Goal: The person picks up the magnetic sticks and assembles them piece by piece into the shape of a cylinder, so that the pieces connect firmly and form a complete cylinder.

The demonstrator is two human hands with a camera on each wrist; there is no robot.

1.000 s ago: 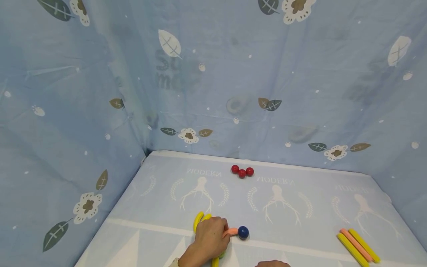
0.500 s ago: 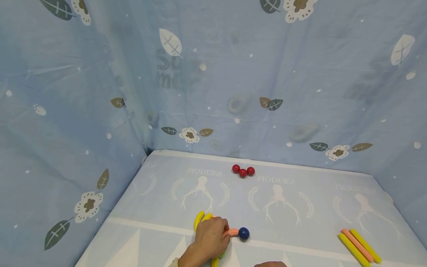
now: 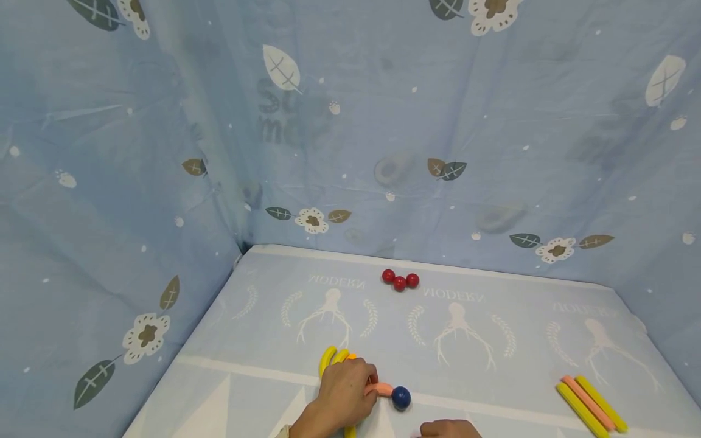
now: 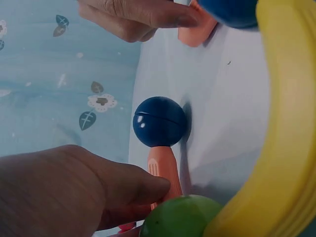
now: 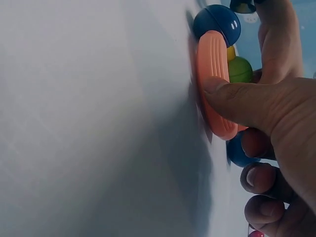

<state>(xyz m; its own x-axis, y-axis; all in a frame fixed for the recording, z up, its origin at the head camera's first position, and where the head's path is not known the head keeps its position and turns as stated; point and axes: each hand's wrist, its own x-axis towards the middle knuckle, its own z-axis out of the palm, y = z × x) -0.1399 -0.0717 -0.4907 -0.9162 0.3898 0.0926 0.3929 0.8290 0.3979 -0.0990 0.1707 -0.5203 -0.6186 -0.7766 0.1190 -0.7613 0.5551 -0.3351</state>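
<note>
The fingers of the left hand (image 3: pixel 344 395) are closed in a pinch on a slim orange stick (image 4: pixel 165 170), low centre of the left wrist view, which ends in a blue ball (image 4: pixel 160 121). The right hand (image 3: pixel 450 429) has its thumb on an orange bar (image 5: pixel 214 103), in the upper right of the right wrist view, its other fingers curled close behind. A second blue ball (image 5: pixel 217 24) is at the upper end of that bar; whether the two are joined cannot be told.

Just beside the left thumb is a green ball (image 4: pixel 180 217), at the bottom of the left wrist view, with a thick yellow curved piece (image 4: pixel 281 128) down the right side. In the head view, two yellow curved tips (image 3: pixel 327 360) show past the left hand, lower centre.

Compared with half a second ago, the blue ball and the slim orange stick tilt lower in the head view, and more of the right hand shows at the bottom edge; the left hand sits in nearly the same place.

Farther off on the tabletop (image 3: pixel 230 340), three red balls (image 3: pixel 400 283) lie near the far edge, unchanged, and three coloured sticks (image 3: pixel 588 403) lie side by side at lower right, also as before.
</note>
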